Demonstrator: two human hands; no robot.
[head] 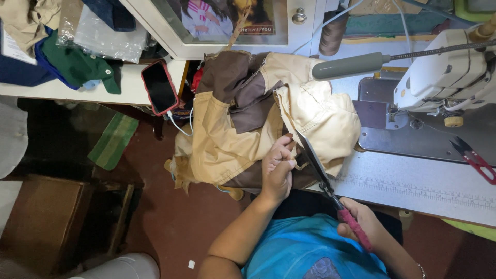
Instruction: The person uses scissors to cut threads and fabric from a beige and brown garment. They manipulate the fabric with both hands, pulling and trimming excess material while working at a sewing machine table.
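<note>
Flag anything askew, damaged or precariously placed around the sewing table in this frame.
A phone in a red case overhangs the white shelf edge, its cable dangling. The tan-and-brown garment spills off the table while the left hand pinches it and the right hand works scissors. Nothing looks damaged.

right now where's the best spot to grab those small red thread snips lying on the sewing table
Grip the red thread snips by the joined red handle end, which lies at the lower right, toward the table's front edge. The dark blades fan open toward the upper left, so come in from the right, on the handle side. They lie flat on the sewing table, apart from the right hand, so pinching across the handle from above should work.
</note>
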